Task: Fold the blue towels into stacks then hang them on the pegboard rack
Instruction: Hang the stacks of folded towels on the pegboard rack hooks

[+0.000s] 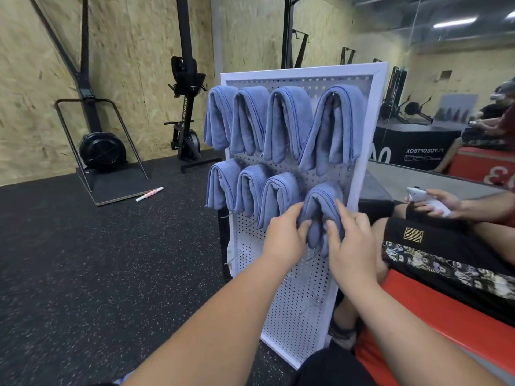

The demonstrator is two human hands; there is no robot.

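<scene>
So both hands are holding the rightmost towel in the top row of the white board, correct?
No. The left hand and right hand hold the rightmost towel in the bottom row of the white board; the head view shows it.

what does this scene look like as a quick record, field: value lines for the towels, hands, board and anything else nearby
setting: gym room, black speckled floor
pegboard rack: white, upright, lower part bare of towels
towels hung: eight blue, four in the upper row, four in the lower row
lower-right towel: draped on the board, held by both hands
left hand: grips its left fold
right hand: grips its right fold
nearby: another person's hand holds a white controller; striped stick on the floor
</scene>
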